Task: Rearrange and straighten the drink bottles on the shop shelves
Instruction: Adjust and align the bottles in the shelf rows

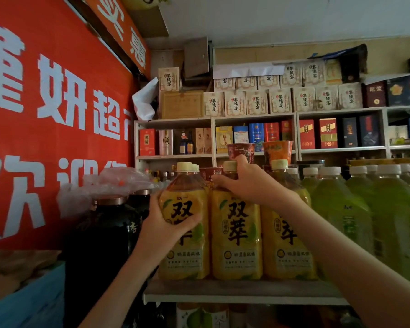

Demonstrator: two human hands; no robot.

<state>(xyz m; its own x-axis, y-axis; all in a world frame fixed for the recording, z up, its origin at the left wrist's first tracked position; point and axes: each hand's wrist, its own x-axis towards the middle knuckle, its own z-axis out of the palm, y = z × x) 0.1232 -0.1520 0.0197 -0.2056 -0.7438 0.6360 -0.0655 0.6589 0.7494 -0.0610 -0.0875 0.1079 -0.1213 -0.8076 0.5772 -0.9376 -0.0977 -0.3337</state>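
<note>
A person's left hand [166, 223] wraps fingers and thumb round the leftmost yellow-labelled tea bottle [185, 254] at lower centre of the frame, while the right hand [246, 183] curls over the neck of the middle bottle [237, 233] touching it; both stand upright on the shelf [234, 295], green tea bottles [341, 209] ranged at right

The pale shelf board [223, 293] carries a front row of three tall bottles standing side by side and touching: the left yellow bottle [185, 256], the middle yellow bottle [237, 233] and the right yellow bottle [287, 252]. Just to their right stand green bottles [339, 209], packed close in rows.
</note>
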